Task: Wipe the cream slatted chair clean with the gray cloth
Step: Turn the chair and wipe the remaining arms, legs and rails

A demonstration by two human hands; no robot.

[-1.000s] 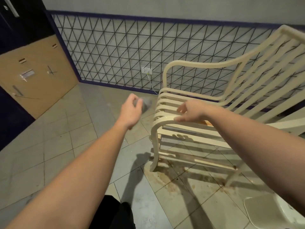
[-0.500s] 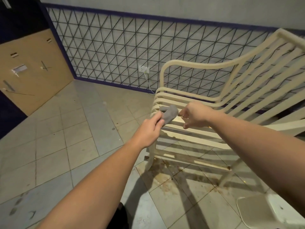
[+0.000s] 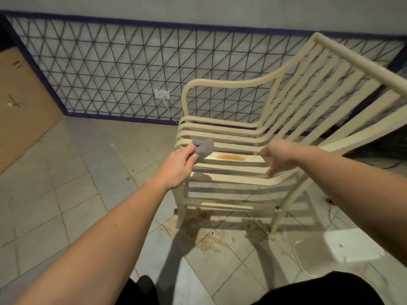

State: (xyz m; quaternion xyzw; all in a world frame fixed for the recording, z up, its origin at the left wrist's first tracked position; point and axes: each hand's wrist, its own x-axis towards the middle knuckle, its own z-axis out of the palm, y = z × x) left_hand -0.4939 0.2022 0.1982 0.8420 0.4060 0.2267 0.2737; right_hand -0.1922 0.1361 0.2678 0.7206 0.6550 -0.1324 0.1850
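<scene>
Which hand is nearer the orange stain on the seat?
Left, narrowly. The left hand holds the gray cloth just left of the orange stain, on the same slat of the chair. The right hand rests open on the slats to the stain's right.

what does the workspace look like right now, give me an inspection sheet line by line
surface: pale tiled floor, brown stains and crumbs under the chair's front legs
job's things: cream slatted chair stands tilted in view; orange-brown stain on one seat slat; crumpled gray cloth at the seat's front left corner, beside the stain
clutter: white plastic stool at lower right, partly cut off
grippers: left hand pinches the cloth; right hand open, fingers spread at the seat slats, contact unclear
cables: thin white cord hangs from the white wall socket; another thin cable on the floor at right
surroundings: gray wall with black triangular grid panel; brown board at left
</scene>
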